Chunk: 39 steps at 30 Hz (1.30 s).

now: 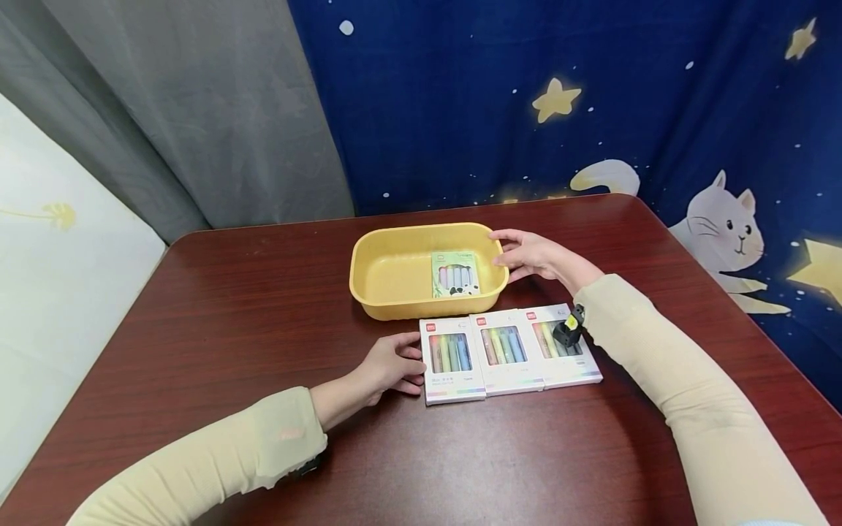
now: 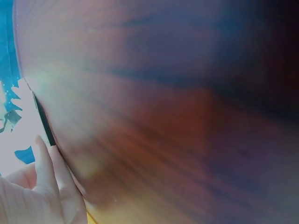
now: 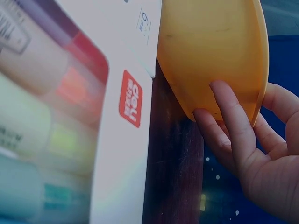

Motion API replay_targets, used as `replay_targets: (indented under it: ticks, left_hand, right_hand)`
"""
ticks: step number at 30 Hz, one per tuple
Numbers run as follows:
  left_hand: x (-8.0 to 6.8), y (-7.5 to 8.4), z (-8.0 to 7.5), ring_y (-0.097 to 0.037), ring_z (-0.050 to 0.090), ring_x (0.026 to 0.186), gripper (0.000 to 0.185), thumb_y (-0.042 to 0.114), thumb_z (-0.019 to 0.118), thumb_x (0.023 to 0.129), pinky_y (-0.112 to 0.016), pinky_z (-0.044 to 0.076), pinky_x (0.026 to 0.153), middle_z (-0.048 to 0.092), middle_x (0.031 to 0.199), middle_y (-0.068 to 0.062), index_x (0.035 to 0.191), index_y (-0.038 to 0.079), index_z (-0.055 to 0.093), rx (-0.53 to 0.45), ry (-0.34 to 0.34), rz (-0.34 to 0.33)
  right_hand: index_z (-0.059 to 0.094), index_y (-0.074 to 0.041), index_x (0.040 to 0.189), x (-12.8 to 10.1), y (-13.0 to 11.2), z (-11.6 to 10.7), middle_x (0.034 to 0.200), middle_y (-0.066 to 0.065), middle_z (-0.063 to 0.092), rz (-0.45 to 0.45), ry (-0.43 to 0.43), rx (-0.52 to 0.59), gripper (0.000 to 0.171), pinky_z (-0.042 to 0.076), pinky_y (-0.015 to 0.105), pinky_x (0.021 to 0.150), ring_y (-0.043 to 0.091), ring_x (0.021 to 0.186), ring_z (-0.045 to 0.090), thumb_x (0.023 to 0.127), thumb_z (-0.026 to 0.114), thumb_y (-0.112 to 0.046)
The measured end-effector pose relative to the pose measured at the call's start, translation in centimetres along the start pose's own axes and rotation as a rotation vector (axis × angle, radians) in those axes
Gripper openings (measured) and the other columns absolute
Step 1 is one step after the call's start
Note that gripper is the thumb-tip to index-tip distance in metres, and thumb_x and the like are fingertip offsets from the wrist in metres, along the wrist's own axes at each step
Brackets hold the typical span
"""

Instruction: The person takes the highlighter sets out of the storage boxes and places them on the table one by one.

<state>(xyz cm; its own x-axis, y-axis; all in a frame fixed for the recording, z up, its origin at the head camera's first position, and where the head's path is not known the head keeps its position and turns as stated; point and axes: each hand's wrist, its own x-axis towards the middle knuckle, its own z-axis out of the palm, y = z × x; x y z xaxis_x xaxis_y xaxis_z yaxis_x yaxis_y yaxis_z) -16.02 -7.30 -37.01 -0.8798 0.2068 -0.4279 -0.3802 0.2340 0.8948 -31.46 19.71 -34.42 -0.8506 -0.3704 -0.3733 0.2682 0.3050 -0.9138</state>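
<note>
A yellow plastic basket (image 1: 395, 281) stands on the table, holding one green box of highlighter pens (image 1: 455, 275). My right hand (image 1: 534, 256) grips the basket's right end; in the right wrist view its fingers (image 3: 233, 116) lie on both sides of the rim. In front of the basket, three white boxes of highlighters lie side by side: the left (image 1: 454, 361), the middle (image 1: 509, 354) and the right (image 1: 559, 347). My left hand (image 1: 388, 367) touches the left box's outer edge with loosely bent fingers. In the left wrist view that hand (image 2: 42, 191) shows only at the lower left.
The dark red wooden table (image 1: 263, 307) extends around the boxes and basket. Behind it hang a grey curtain (image 1: 250, 109) and a blue curtain (image 1: 447, 109) with stars and a cat. A black wrist camera (image 1: 569, 329) hides part of the right box.
</note>
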Motion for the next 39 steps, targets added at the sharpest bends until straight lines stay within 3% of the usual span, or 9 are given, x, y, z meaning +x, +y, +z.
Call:
replay_targets:
  ticks: [13, 24, 28, 32, 39]
  left_hand:
    - [0.3, -0.2, -0.1, -0.016, 0.056, 0.06, 0.055, -0.014, 0.055, 0.079, -0.029, 0.054, 0.052, 0.051, 0.096, -0.013, 0.132, -0.004, 0.043, -0.021, -0.002, -0.022]
    - [0.4, 1.0, -0.3, -0.017, 0.058, 0.062, 0.052, -0.009, 0.056, 0.081, -0.032, 0.054, 0.05, 0.054, 0.095, -0.013, 0.131, -0.002, 0.044, -0.049, -0.007, -0.009]
    - [0.1, 2.2, -0.6, -0.017, 0.059, 0.063, 0.051, -0.005, 0.056, 0.084, -0.03, 0.054, 0.05, 0.056, 0.101, -0.015, 0.132, -0.001, 0.042, -0.04, -0.032, 0.006]
    - [-0.2, 4.3, -1.3, -0.021, 0.062, 0.073, 0.051, 0.003, 0.055, 0.089, -0.03, 0.055, 0.056, 0.054, 0.117, -0.022, 0.136, 0.002, 0.037, -0.069, -0.068, 0.039]
    - [-0.1, 8.5, -2.6, -0.031, 0.06, 0.1, 0.05, 0.03, 0.047, 0.095, -0.033, 0.055, 0.068, 0.049, 0.129, -0.016, 0.139, 0.009, 0.034, -0.137, -0.033, 0.072]
  right_hand:
    - [0.024, -0.01, 0.143, 0.0, 0.0, 0.0, 0.133, 0.023, 0.038, -0.001, -0.003, -0.003, 0.065, 0.055, 0.033, 0.066, 0.015, 0.081, 0.059, 0.088, 0.057, -0.004]
    - [0.023, -0.01, 0.144, -0.1, 0.1, -0.1, 0.134, 0.024, 0.038, -0.001, -0.004, -0.011, 0.066, 0.055, 0.035, 0.069, 0.018, 0.087, 0.059, 0.088, 0.057, -0.004]
    - [0.023, -0.01, 0.144, 0.0, 0.0, 0.0, 0.134, 0.023, 0.038, -0.002, -0.002, -0.009, 0.065, 0.055, 0.036, 0.069, 0.019, 0.088, 0.06, 0.088, 0.056, -0.004]
    - [0.025, -0.012, 0.143, 0.0, 0.0, 0.0, 0.134, 0.022, 0.039, 0.005, 0.006, -0.008, 0.064, 0.055, 0.036, 0.07, 0.019, 0.089, 0.061, 0.088, 0.057, -0.004]
    - [0.025, -0.011, 0.143, 0.1, 0.1, -0.1, 0.133, 0.023, 0.039, 0.001, 0.005, 0.002, 0.064, 0.055, 0.036, 0.069, 0.017, 0.086, 0.061, 0.088, 0.058, -0.004]
